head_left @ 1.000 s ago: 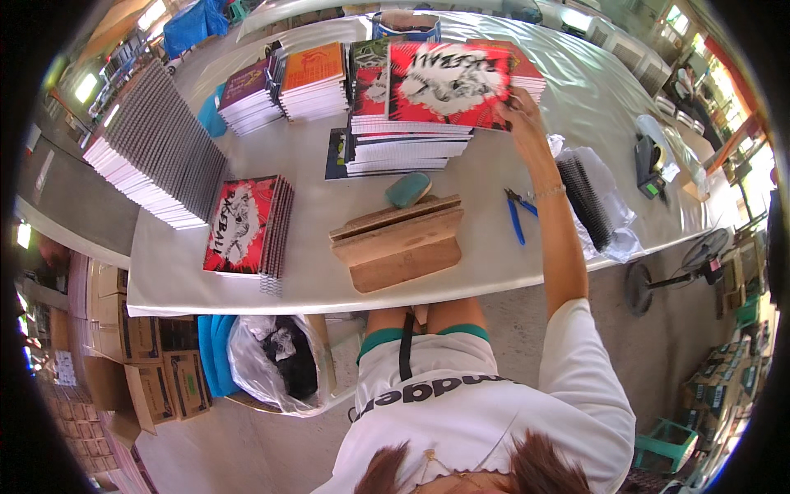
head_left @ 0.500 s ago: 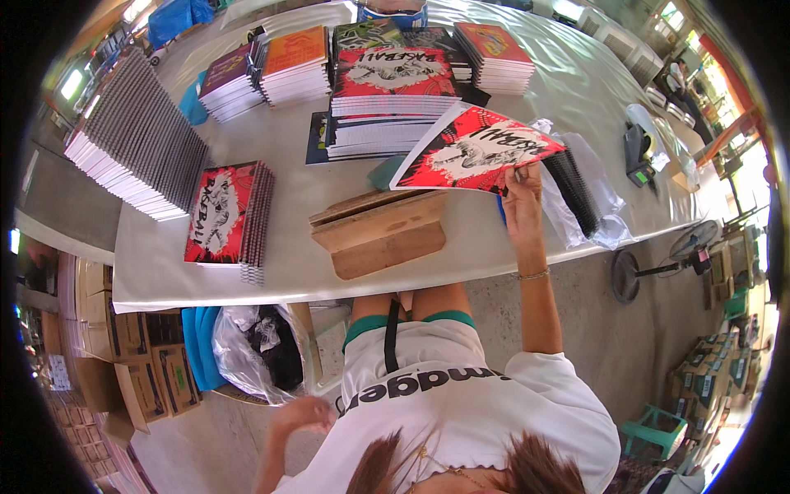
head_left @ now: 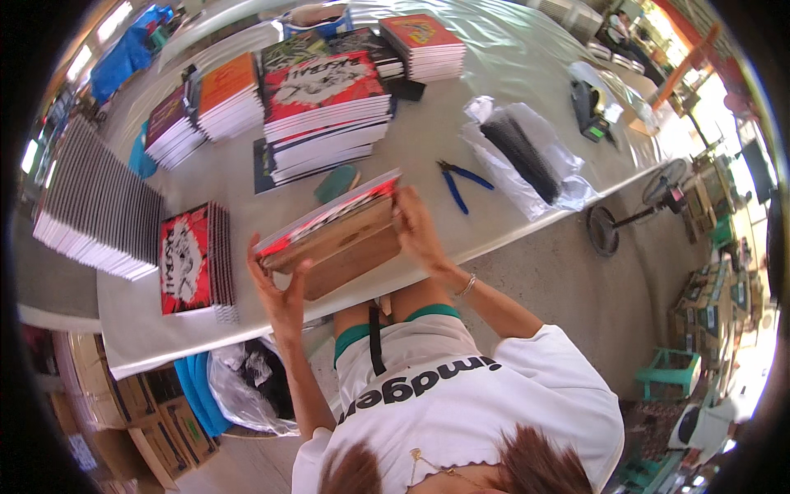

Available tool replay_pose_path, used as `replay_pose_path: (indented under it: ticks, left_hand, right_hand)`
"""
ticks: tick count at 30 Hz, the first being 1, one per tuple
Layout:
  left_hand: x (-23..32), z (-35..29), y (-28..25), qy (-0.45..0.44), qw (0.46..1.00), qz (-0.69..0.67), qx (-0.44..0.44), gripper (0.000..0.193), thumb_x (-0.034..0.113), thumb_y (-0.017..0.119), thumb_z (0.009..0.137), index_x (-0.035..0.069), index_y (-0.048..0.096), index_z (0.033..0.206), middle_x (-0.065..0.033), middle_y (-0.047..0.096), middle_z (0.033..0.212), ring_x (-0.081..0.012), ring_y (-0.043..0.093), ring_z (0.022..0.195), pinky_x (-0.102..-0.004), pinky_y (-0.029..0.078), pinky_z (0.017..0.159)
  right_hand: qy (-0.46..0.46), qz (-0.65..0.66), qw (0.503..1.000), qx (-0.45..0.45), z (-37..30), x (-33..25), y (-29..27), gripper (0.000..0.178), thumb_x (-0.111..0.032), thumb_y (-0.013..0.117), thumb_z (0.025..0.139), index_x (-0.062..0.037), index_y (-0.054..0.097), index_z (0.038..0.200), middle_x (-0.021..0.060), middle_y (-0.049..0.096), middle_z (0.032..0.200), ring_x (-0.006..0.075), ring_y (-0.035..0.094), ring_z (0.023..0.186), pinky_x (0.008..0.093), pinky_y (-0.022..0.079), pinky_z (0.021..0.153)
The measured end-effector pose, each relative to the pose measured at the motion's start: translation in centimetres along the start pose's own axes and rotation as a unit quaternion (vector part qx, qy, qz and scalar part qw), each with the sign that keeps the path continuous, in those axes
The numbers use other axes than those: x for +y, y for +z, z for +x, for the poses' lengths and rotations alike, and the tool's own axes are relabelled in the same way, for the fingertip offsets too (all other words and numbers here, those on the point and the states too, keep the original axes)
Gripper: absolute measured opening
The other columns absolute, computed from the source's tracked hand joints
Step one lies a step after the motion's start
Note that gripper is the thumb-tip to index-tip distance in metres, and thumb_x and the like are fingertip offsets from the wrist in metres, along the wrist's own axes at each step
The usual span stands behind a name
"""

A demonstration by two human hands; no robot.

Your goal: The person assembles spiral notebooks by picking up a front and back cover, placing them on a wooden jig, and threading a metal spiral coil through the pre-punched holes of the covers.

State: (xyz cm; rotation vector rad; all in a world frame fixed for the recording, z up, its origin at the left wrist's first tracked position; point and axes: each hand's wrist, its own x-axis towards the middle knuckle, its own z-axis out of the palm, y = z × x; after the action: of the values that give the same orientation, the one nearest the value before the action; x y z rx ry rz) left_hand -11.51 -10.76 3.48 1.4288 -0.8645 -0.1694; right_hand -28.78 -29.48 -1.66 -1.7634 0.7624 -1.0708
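A red-covered book (head_left: 306, 228) rests tilted on an angled wooden stand (head_left: 358, 262) near the table's front edge. My left hand (head_left: 282, 295) grips the book's left end, thumb on the near side. At the opposite end, my right hand (head_left: 418, 228) is closed round the book's corner and partly hides the stand's end. A teal oblong block (head_left: 336, 183) lies just behind. To the right are blue-handled cutting pliers (head_left: 461, 181) and a bundle of black spiral coils (head_left: 520, 156) in clear plastic wrapping.
At left stand a tall stack of spiral-bound books (head_left: 103, 202) and a smaller red-covered stack (head_left: 191, 259). Behind are a red-topped pile of books (head_left: 325, 107) and several other book stacks. A black tool (head_left: 588, 111) lies far right; a fan (head_left: 605, 230) stands beyond the table edge.
The book has moved left and down from the coils onto the wooden stand. My left hand has come up from beside my body to take hold of it. The view has shifted right.
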Motion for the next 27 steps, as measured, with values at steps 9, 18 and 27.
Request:
replay_pose_path:
  ticks: [9, 18, 27]
  left_hand:
    - [-4.4, 3.4, -5.1, -0.065, 0.989, -0.116, -0.058, 0.071, 0.001, 0.073, 0.08, 0.006, 0.038, 0.141, -0.0069, 0.048, 0.131, -0.0188, 0.046, 0.12, -0.0327, 0.033, 0.104]
    - [-0.1, 4.5, -3.7, -0.07, 0.995, -0.042, -0.056, 0.077, 0.013, 0.07, 0.086, 0.012, 0.026, 0.15, -0.0132, 0.045, 0.137, -0.0208, 0.044, 0.122, -0.0348, 0.032, 0.107]
    - [1.1, 3.3, -1.4, -0.053, 0.997, -0.048, 0.0, 0.083, 0.02, 0.071, 0.086, 0.013, 0.021, 0.152, -0.0162, 0.035, 0.147, -0.0255, 0.035, 0.133, -0.041, 0.027, 0.111]
  right_hand:
    - [-0.19, -0.406, 0.89, 0.083, 13.1, 1.0, -19.7, 0.028, -0.008, 0.06, 0.079, -0.0051, 0.067, 0.106, 0.02, 0.065, 0.097, 0.0378, 0.055, 0.1, 0.0487, 0.04, 0.091]
    - [0.107, -0.447, 0.887, 0.038, 15.1, 9.8, -30.0, 0.025, -0.019, 0.068, 0.08, -0.0039, 0.072, 0.099, 0.0171, 0.071, 0.096, 0.0276, 0.069, 0.09, 0.0374, 0.052, 0.081]
    - [-0.03, -0.464, 0.877, 0.123, 16.9, 6.3, -29.7, 0.019, -0.016, 0.064, 0.088, -0.0031, 0.073, 0.099, 0.0144, 0.072, 0.089, 0.0224, 0.07, 0.083, 0.0317, 0.052, 0.077]
